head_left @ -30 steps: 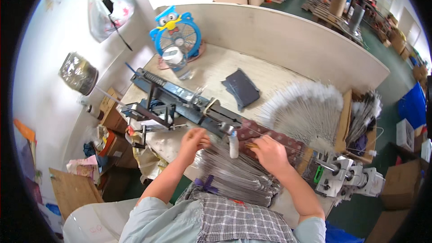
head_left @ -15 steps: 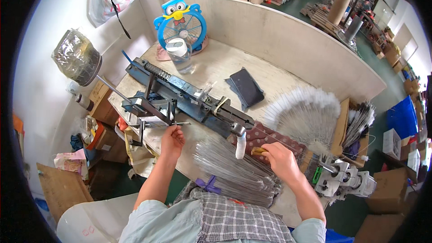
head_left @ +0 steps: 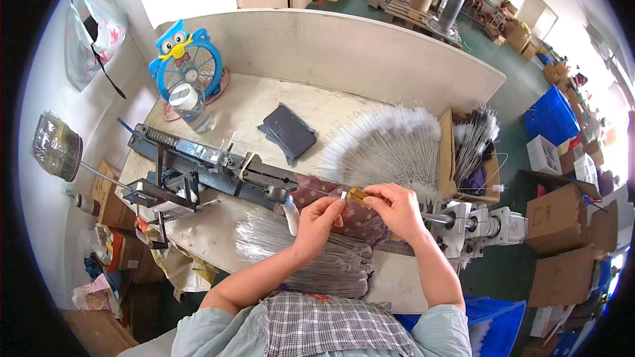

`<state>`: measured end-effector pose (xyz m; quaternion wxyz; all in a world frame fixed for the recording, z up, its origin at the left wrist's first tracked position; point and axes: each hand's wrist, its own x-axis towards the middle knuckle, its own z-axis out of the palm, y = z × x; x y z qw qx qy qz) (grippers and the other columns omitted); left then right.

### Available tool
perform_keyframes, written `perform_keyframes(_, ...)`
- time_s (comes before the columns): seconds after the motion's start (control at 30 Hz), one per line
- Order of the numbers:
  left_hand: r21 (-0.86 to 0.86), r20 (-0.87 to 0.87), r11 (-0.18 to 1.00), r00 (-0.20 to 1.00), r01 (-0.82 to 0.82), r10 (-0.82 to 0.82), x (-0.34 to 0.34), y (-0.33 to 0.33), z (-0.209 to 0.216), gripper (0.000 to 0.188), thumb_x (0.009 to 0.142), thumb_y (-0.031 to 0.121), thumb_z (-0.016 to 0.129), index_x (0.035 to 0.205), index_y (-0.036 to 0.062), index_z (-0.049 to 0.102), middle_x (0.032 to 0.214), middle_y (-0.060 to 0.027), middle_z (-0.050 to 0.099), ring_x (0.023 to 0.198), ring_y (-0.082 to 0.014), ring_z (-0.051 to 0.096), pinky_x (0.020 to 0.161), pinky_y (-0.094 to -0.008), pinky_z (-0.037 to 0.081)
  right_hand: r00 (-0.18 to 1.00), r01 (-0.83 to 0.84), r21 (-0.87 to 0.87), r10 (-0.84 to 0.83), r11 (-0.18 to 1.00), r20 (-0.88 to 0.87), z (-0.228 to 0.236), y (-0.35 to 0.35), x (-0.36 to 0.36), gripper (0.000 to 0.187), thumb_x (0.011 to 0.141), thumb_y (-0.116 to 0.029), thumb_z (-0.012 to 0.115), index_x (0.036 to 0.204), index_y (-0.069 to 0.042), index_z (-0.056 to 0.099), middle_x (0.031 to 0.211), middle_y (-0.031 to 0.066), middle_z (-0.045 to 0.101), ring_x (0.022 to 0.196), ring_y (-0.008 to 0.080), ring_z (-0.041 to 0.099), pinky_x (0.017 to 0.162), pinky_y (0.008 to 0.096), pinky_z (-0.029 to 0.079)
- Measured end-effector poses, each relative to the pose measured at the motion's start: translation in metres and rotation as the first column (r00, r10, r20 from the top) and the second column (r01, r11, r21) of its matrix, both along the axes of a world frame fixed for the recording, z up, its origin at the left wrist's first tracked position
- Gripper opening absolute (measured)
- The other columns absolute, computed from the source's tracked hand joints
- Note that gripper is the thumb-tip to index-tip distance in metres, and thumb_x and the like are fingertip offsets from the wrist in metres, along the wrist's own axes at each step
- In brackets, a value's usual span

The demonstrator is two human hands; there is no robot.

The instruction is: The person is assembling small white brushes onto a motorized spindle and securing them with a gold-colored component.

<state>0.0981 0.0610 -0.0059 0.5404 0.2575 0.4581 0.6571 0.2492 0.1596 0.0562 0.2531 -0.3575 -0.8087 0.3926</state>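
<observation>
My right hand (head_left: 400,210) pinches a small brass-coloured block (head_left: 357,197) above a dotted maroon cloth (head_left: 317,196). Close on its left, my left hand (head_left: 320,223) has thumb and forefinger pressed together by the block's end; whatever is between them is too small to make out. A thin wire (head_left: 324,192) runs from the dark metal bench jig (head_left: 259,175) towards the block. The jig's crank with a white-wrapped handle (head_left: 291,215) is just left of my left hand. Below my forearms lies a thick bundle of thin wires (head_left: 311,261).
Fanned white-tipped wire brushes (head_left: 387,149) lie beyond my hands, beside a cardboard box (head_left: 447,152) of more wires. A motor-like metal unit (head_left: 486,228) stands right. A phone (head_left: 290,131), a water bottle (head_left: 190,104) and a blue fan (head_left: 188,69) stand farther back.
My left hand has left the jig's left end and come right, beside my right hand. The right hand has lifted the brass block to the wire. The view has swung right.
</observation>
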Motion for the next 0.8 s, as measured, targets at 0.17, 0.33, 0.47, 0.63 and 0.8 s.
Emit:
perform_keyframes(0.17, 0.048, -0.122, 0.999, 0.992, 0.017, -0.011, 0.013, 0.009, -0.009, 0.017, 0.094, 0.016, 0.054, 0.094, 0.0014, 0.062, 0.084, -0.004, 0.063, 0.066, -0.0058, 0.051, 0.06, -0.0202, 0.041, 1.0, -0.01, -0.086, 0.009, 0.996, -0.02, 0.0, 0.005, 0.008, 0.018, 0.08, -0.011, 0.066, 0.096, -0.004, 0.067, 0.082, 0.0115, 0.065, 0.073, 0.0237, 0.061, 0.067, 0.0322, 0.048)
perform_keyframes(0.33, 0.041, -0.183, 0.995, 0.979, 0.092, -0.083, 0.017, 0.014, -0.008, 0.016, 0.094, 0.015, 0.052, 0.097, 0.0014, 0.062, 0.085, -0.0033, 0.063, 0.068, -0.0056, 0.051, 0.062, -0.0197, 0.042, 0.997, -0.023, -0.116, 0.031, 0.993, 0.069, 0.006, 0.012, 0.018, 0.018, 0.079, -0.011, 0.066, 0.095, -0.004, 0.067, 0.08, 0.0113, 0.065, 0.07, 0.0231, 0.06, 0.066, 0.0318, 0.048)
perform_keyframes(0.47, 0.122, -0.105, 0.987, 0.99, 0.108, -0.095, 0.022, 0.016, -0.019, 0.016, 0.094, 0.016, 0.053, 0.097, 0.0022, 0.062, 0.085, -0.0031, 0.063, 0.069, -0.0058, 0.052, 0.062, -0.0201, 0.042, 0.994, -0.08, -0.07, 0.074, 0.994, -0.08, 0.002, 0.008, 0.02, 0.017, 0.079, -0.011, 0.067, 0.095, -0.005, 0.067, 0.079, 0.011, 0.065, 0.071, 0.0237, 0.061, 0.065, 0.0319, 0.048)
perform_keyframes(0.63, -0.044, -0.07, 0.994, 0.992, -0.104, 0.101, 0.001, 0.001, -0.008, 0.015, 0.094, 0.017, 0.053, 0.095, 0.0037, 0.061, 0.083, -0.0033, 0.063, 0.068, -0.0072, 0.054, 0.061, -0.0204, 0.043, 0.99, -0.139, 0.287, 0.129, 0.948, 0.052, 0.002, 0.007, 0.017, 0.015, 0.075, -0.014, 0.069, 0.089, -0.009, 0.069, 0.078, 0.0078, 0.065, 0.073, 0.0265, 0.06, 0.067, 0.0359, 0.048)
perform_keyframes(0.8, -0.112, 0.083, 0.965, 0.965, -0.238, 0.248, -0.016, -0.009, 0.01, 0.016, 0.094, 0.019, 0.053, 0.093, 0.0055, 0.06, 0.081, -0.0039, 0.062, 0.063, -0.0085, 0.053, 0.059, -0.0215, 0.043, 1.0, 0.015, 0.542, -0.015, 0.84, -0.004, 0.006, 0.001, -0.041, 0.011, 0.076, -0.019, 0.066, 0.082, -0.009, 0.067, 0.075, 0.0053, 0.064, 0.074, 0.0249, 0.059, 0.067, 0.0365, 0.044)
